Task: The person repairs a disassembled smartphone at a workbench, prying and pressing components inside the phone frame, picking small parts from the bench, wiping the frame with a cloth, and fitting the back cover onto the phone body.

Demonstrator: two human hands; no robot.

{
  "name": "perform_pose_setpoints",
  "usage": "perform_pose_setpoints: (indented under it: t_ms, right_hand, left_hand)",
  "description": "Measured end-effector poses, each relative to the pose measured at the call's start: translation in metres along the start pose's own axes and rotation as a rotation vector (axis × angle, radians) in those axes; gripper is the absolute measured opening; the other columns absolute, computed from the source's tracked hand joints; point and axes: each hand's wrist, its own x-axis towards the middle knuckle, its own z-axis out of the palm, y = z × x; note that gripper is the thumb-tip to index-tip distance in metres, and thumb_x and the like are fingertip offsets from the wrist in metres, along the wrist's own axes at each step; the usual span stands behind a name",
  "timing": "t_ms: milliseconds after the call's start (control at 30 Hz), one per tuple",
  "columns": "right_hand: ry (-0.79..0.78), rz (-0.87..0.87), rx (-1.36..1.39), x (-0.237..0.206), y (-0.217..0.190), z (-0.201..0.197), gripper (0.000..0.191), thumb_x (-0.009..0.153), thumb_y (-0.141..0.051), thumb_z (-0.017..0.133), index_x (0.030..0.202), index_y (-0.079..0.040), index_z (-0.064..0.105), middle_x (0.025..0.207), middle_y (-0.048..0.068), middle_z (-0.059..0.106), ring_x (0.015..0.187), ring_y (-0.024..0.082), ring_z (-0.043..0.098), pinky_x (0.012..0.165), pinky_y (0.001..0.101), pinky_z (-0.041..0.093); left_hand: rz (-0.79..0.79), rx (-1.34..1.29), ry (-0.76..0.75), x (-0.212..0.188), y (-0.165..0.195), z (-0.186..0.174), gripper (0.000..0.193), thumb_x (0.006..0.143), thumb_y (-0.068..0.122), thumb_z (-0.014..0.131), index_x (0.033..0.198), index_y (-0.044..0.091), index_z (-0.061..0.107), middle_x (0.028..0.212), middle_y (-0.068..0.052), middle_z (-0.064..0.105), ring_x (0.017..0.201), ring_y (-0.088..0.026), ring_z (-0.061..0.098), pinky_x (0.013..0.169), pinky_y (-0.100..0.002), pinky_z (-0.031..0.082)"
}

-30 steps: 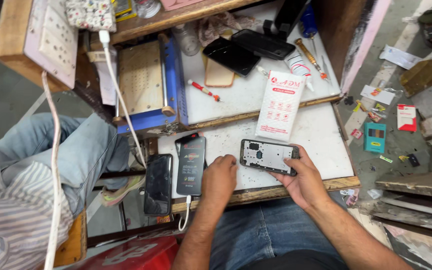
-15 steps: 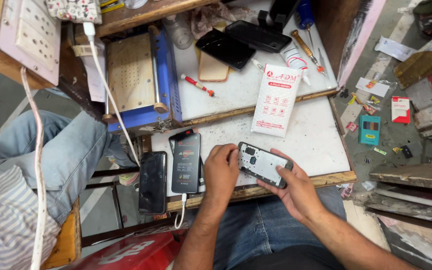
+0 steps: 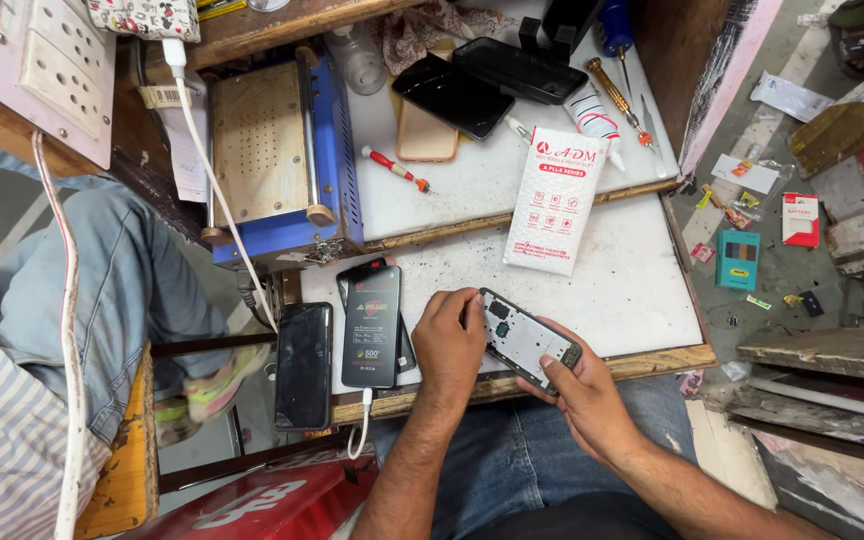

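While the right hand point(image 3: 580, 388) cradles an opened phone point(image 3: 528, 340), left hand point(image 3: 451, 340) pinching its top edge, white worktable point(image 3: 612, 290) beneath

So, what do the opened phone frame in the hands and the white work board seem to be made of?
Dark opened phone frame: probably plastic with a pale metal-looking inner plate; matt, no glass shine. White work board: likely laminated wood, judging by the smooth, speckled top and bare brown wooden edge.

The hands point(image 3: 512, 350) hide the opened phone's point(image 3: 529, 338) lower edge and left end.

White workbench point(image 3: 642, 290): white packet point(image 3: 555, 200), black phones point(image 3: 372, 325) (stacked), red-handled screwdriver point(image 3: 394, 169).
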Motion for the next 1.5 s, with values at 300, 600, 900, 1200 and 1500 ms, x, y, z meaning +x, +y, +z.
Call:
perform_pose_setpoints:
  t_ms: [300, 600, 900, 1200, 1500]
  right_hand:
    - [-0.015, -0.016, -0.063, 0.003, 0.002, -0.004, 0.052, 0.101, -0.013, 0.046, 0.15, -0.002, 0.034, 0.137, 0.019, 0.057, 0.122, 0.023, 0.063, 0.097, 0.0432, 0.057]
    - [-0.032, -0.065, -0.179, 0.004, 0.007, -0.009, 0.052, 0.101, -0.012, 0.047, 0.15, 0.0, 0.035, 0.133, 0.022, 0.061, 0.118, 0.024, 0.066, 0.095, 0.0415, 0.058]
    - [-0.049, -0.108, -0.143, 0.005, 0.011, -0.009, 0.053, 0.101, -0.012, 0.049, 0.15, 0.001, 0.036, 0.134, 0.019, 0.062, 0.119, 0.023, 0.065, 0.096, 0.0406, 0.063]
    - [-0.047, -0.197, -0.165, 0.013, 0.015, -0.014, 0.05, 0.103, -0.007, 0.051, 0.15, 0.004, 0.041, 0.13, 0.018, 0.063, 0.116, 0.019, 0.063, 0.098, 0.037, 0.057]
    - [-0.097, -0.111, -0.225, 0.017, -0.012, -0.008, 0.049, 0.1, -0.009, 0.049, 0.148, 0.001, 0.042, 0.129, 0.015, 0.065, 0.113, 0.019, 0.066, 0.092, 0.0385, 0.061]
  left_hand:
    - [-0.039, -0.019, 0.014, 0.001, -0.001, -0.001, 0.011, 0.091, 0.013, 0.073, 0.098, 0.004, 0.075, 0.089, -0.01, 0.073, 0.073, -0.027, 0.074, 0.064, -0.036, 0.059]
    - [0.12, -0.005, 0.044, -0.008, 0.012, 0.006, 0.009, 0.094, 0.009, 0.069, 0.1, 0.003, 0.073, 0.093, -0.011, 0.074, 0.079, -0.029, 0.074, 0.068, -0.037, 0.06]
    - [-0.008, 0.01, 0.09, -0.001, 0.009, 0.003, 0.007, 0.09, 0.008, 0.072, 0.095, 0.004, 0.073, 0.088, -0.012, 0.073, 0.074, -0.03, 0.074, 0.064, -0.038, 0.059]
    - [0.249, -0.059, 0.026, -0.027, 0.023, 0.017, 0.005, 0.09, 0.004, 0.07, 0.096, 0.003, 0.071, 0.093, -0.012, 0.072, 0.083, -0.03, 0.074, 0.073, -0.039, 0.061]
    - [0.055, -0.04, 0.096, 0.008, 0.005, 0.004, 0.006, 0.089, 0.008, 0.072, 0.094, 0.005, 0.072, 0.088, -0.01, 0.072, 0.075, -0.031, 0.072, 0.065, -0.039, 0.057]
